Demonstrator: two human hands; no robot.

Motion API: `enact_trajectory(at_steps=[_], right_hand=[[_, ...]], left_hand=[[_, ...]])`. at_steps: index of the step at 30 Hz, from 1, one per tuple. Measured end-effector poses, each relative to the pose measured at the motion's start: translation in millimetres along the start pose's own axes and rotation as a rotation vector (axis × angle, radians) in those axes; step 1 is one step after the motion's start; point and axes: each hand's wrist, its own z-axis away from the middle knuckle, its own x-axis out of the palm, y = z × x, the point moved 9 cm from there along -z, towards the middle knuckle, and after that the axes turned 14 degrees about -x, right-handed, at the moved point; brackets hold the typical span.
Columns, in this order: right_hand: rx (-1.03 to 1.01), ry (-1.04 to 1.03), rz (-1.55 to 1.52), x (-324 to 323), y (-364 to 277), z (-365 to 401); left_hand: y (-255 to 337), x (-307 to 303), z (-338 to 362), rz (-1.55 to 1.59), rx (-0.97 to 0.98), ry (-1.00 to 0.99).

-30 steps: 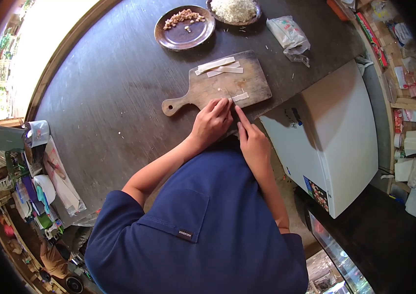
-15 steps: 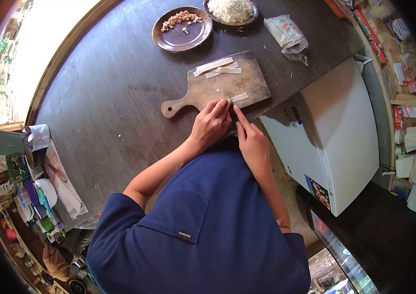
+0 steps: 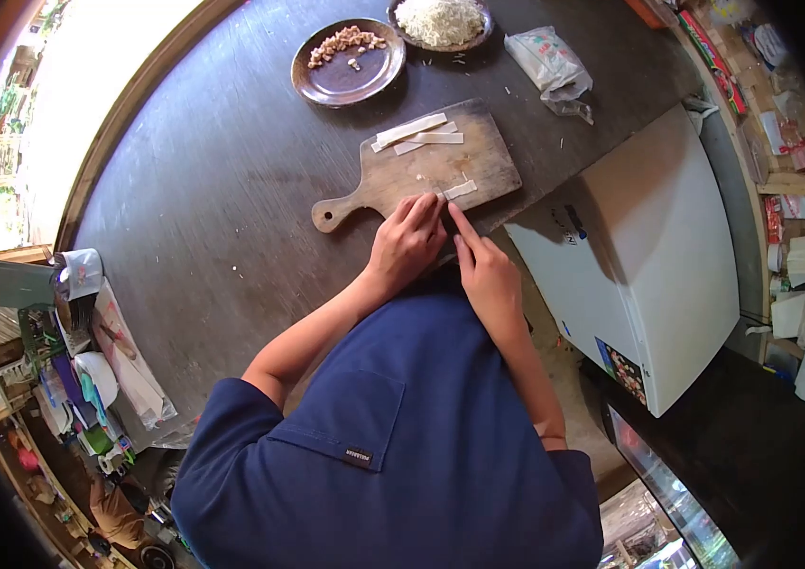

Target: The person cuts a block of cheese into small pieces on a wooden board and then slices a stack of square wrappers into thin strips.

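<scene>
A wooden cutting board (image 3: 480,156) with a handle lies on the dark table. Several pale flat strips (image 3: 421,135) are piled on its far part, and one short strip (image 3: 460,191) lies at the near edge. My left hand (image 3: 409,237) is closed, its bent fingertips pressing that strip against the board. Just to the right, my right hand (image 3: 490,275) is closed with its index finger stretched forward, gripping what looks like a small knife, mostly hidden by the fingers. Small pale crumbs lie on the board near the left fingertips.
Beyond the board stand a brown plate (image 3: 350,87) with small brownish pieces, a bowl of white shreds (image 3: 440,21) and a clear plastic bag (image 3: 550,63). A white chest freezer (image 3: 601,256) stands right of the table (image 3: 222,180). Utensils and packets crowd the left edge.
The view has shifted slightly. Both hands stay at the near edge of the board in almost the same pose, and the strips lie as before.
</scene>
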Motion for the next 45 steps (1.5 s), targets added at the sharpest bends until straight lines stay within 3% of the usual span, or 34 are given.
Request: enact_trajectory(at_steps=[7, 35, 45], right_hand=[[0.074, -0.119, 0.024, -15.7, -1.5, 25.8], [-0.03, -0.039, 0.009, -1.7, -3.1, -1.4], [0.06, -0.104, 0.017, -9.1, -6.6, 19.7]], left_hand=[[-0.3, 0.6, 2.4, 0.008, -0.006, 0.003], [3.7, 0.8, 7.5, -0.077, 0.052, 0.008], [-0.9, -2.2, 6.3, -0.016, 0.008, 0.034]])
